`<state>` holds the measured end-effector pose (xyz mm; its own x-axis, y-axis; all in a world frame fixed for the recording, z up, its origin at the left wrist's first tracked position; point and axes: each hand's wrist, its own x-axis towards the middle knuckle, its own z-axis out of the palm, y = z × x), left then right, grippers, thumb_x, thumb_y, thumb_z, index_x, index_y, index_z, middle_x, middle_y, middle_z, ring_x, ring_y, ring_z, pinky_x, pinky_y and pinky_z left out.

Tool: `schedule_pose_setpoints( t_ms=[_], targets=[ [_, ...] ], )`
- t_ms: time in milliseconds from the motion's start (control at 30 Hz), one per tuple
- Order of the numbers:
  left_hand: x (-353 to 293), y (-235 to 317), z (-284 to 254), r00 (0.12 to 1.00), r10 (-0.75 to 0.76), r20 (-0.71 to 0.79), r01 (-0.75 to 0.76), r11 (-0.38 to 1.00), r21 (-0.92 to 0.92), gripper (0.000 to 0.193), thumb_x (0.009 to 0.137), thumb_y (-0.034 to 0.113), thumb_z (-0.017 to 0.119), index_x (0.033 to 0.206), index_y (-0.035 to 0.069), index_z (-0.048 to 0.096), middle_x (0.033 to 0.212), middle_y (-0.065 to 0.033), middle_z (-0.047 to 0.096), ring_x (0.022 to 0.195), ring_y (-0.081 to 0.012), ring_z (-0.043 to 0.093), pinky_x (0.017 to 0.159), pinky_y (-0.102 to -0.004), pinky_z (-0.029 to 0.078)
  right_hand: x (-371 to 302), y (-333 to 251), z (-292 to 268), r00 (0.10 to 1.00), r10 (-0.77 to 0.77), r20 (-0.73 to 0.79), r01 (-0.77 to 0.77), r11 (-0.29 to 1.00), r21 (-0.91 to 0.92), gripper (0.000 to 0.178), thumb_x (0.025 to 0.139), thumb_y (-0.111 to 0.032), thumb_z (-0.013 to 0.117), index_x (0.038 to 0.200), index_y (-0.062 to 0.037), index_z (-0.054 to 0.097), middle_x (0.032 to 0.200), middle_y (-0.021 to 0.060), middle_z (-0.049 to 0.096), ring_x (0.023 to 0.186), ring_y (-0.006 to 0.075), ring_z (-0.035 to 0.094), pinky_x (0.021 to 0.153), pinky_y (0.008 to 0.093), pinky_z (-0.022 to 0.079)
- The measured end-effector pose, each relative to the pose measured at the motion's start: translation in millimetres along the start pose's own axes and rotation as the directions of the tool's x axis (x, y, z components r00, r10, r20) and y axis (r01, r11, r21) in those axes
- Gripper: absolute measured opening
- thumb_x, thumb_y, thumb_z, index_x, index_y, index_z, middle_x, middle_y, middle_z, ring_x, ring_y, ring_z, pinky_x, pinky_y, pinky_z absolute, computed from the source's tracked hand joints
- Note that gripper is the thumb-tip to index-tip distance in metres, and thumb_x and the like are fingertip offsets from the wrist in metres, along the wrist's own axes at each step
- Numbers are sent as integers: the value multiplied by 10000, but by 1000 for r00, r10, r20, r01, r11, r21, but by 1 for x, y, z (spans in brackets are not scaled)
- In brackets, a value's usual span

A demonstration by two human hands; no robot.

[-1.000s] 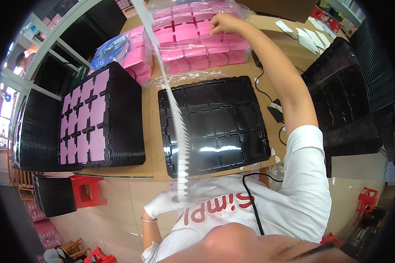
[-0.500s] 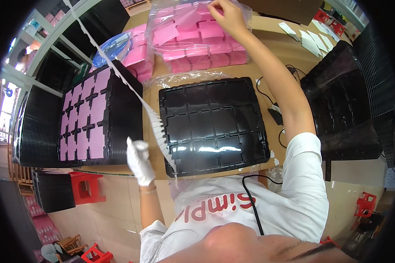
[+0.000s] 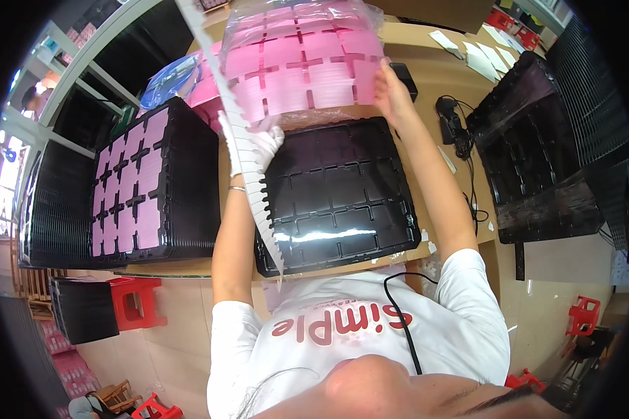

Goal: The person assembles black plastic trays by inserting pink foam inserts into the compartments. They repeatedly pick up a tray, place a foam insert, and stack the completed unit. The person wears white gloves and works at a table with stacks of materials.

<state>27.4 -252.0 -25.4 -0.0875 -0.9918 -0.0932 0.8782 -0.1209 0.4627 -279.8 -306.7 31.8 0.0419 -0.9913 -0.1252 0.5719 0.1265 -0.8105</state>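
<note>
A pink sheet point(image 3: 328, 77) with cross-shaped gaps, its material hard to tell, is held up at a tilt beyond the black plastic tray point(image 3: 335, 188). My right hand point(image 3: 394, 96) is bare and closed on the sheet's right edge. At its lower left corner, my left hand point(image 3: 258, 146), in a white glove, grips the sheet beside the tray's far left corner; its fingertips are partly covered. Shallow ridges divide the glossy tray, which lies on the table in front of me.
A toothed white strip point(image 3: 253, 174) hangs slantwise across the view. To the left stand stacked black trays with pink inserts point(image 3: 129, 188); more black trays point(image 3: 531, 146) stand at right. Cables point(image 3: 461, 133) and white paper pieces point(image 3: 482, 63) lie on the right side. A red stool point(image 3: 136, 304) stands below.
My left hand has risen from the table's near edge to the sheet. My right hand has drawn back from the pink pile, and the sheet is now between both hands.
</note>
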Motion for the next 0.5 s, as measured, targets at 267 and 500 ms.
schedule_pose_setpoints(
  t_ms=[267, 500],
  targets=[
    [-20, 29, 7, 987, 156, -48, -131, 934, 333, 621, 836, 497, 686, 1197, 6, 569, 1050, -69, 649, 747, -150, 622, 615, -257, 539, -12, 12, -38, 991, -66, 117, 83, 986, -145, 303, 865, -153, 705, 1101, 24, 634, 991, 89, 689, 875, 164, 670, 791, 300, 535],
    [-90, 9, 9, 917, 238, -319, 215, 379, 900, 267, 835, 275, 768, 955, 61, 665, 758, 10, 609, 617, -74, 550, 568, -231, 442, -101, 27, -74, 991, -135, 26, 133, 900, -414, 256, 852, -93, 709, 1064, 23, 627, 969, 91, 690, 858, 128, 659, 766, 265, 528]
  ],
)
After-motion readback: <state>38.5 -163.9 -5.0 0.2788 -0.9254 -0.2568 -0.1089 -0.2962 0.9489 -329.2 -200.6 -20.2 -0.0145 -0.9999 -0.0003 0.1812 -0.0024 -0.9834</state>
